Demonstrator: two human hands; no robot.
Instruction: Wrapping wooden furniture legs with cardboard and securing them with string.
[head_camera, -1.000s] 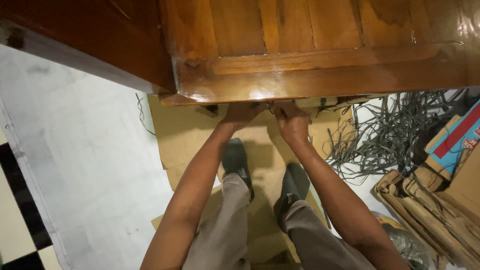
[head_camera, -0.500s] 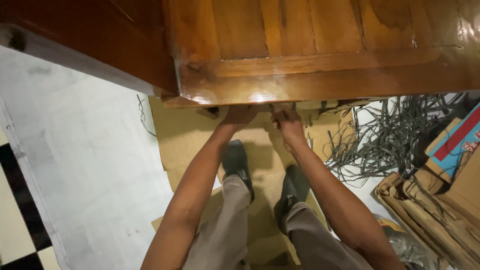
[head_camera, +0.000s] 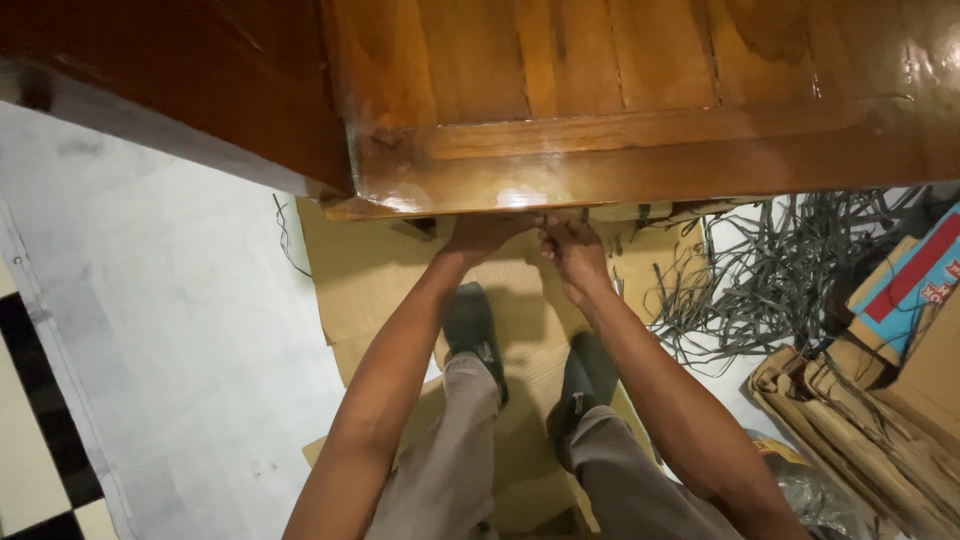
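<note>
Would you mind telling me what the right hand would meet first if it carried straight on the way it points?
Probably the glossy brown wooden cabinet's bottom edge; the right hand already reaches just beneath it, though depth is unclear.

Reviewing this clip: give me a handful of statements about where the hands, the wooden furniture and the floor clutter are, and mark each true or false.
1. Both hands reach under the lower edge of the wooden cabinet. True: the left hand and right hand sit side by side just below that edge, their fingertips hidden by it.
2. The person stands on bare tile. False: both dark shoes rest on flattened cardboard.
3. A tangle of grey strapping lies to the right of the hands. True.
4. The right hand holds a hammer. False: no tool shows; what the fingers grip is hidden.
5. Folded cardboard pieces are piled at the lower left. False: they lie at the lower right.
</note>
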